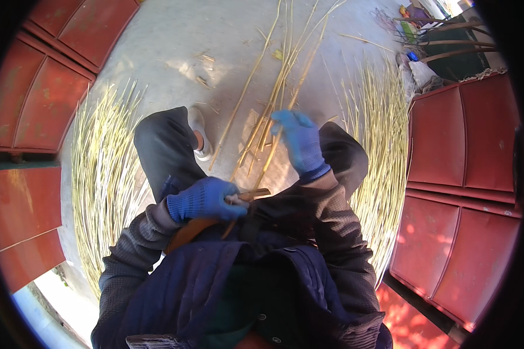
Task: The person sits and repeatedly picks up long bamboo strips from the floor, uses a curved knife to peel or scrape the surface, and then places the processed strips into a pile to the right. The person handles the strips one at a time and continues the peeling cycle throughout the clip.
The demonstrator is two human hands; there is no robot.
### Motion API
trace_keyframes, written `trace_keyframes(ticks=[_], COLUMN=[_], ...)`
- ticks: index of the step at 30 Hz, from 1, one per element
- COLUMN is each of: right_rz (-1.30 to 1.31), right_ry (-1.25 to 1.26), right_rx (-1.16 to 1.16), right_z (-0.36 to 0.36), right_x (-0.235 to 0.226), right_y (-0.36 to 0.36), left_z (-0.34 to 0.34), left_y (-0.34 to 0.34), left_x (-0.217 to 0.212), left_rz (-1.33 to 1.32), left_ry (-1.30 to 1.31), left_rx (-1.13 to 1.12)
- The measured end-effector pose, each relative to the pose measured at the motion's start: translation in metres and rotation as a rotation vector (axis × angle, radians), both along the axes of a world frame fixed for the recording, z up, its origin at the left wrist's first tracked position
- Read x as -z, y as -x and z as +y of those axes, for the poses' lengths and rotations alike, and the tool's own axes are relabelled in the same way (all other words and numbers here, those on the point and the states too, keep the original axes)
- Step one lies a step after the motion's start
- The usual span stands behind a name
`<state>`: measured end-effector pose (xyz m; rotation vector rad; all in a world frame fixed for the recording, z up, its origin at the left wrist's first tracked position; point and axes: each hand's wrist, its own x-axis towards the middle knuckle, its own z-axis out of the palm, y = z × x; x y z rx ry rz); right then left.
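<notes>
My left hand [206, 199], in a blue knitted glove, is closed in front of my lap. A small pale piece shows at its fingertips, too blurred to name, and a short brown flat strip [256, 193] juts out beside them. My right hand [298, 139], gloved in blue too and smeared a little, is raised over my right thigh with its fingers closed at a long thin yellow-brown stalk [269, 160]. That stalk slants down past my left fingers toward my lap. Several more long stalks [261, 119] lie on the floor between my feet and stretch away from me.
Big heaps of thin pale stalks flank me, one on the left [102, 180] and one on the right [380, 151]. Red metal panels [463, 139] stand at both sides. Curved wooden poles [457, 42] and mixed clutter are at the far right. Small scraps [202, 80] dot the grey floor [174, 35].
</notes>
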<state>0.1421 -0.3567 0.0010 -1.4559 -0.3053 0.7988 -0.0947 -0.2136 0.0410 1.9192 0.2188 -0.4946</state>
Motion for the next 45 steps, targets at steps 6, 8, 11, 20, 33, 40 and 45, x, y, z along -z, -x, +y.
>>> trace_keyframes(ticks=[6,8,11,20,33,40,45], right_rz=[0.062,-0.104,-0.187,-0.726,-0.891,-0.583,-0.802], right_ry=[-0.096,-0.015,-0.027,-0.047,0.349,0.581,0.464], right_rx=[0.087,-0.071,-0.119,0.109,-0.317,-0.479,-0.235], right_z=[0.003,0.007,0.012,-0.01,-0.22,-0.336,-0.251], right_x=[-0.012,-0.02,-0.029,-0.02,-0.048,-0.079,-0.079], right_y=[0.03,0.041,0.033,0.068,0.091,0.137,0.057], left_z=[0.004,0.018,0.039,0.045,0.179,0.185,0.084], left_y=[-0.009,-0.041,-0.073,-0.147,-0.21,-0.228,-0.225], left_x=[-0.012,-0.007,-0.01,-0.018,0.041,0.055,0.032], left_rz=[-0.012,-0.208,-0.318,-0.29,-0.614,-0.466,-0.448], left_ry=[0.057,-0.046,-0.083,-0.031,-0.236,-0.155,0.02], left_rx=[-0.065,-0.151,-0.17,-0.363,-0.435,-0.508,-0.423])
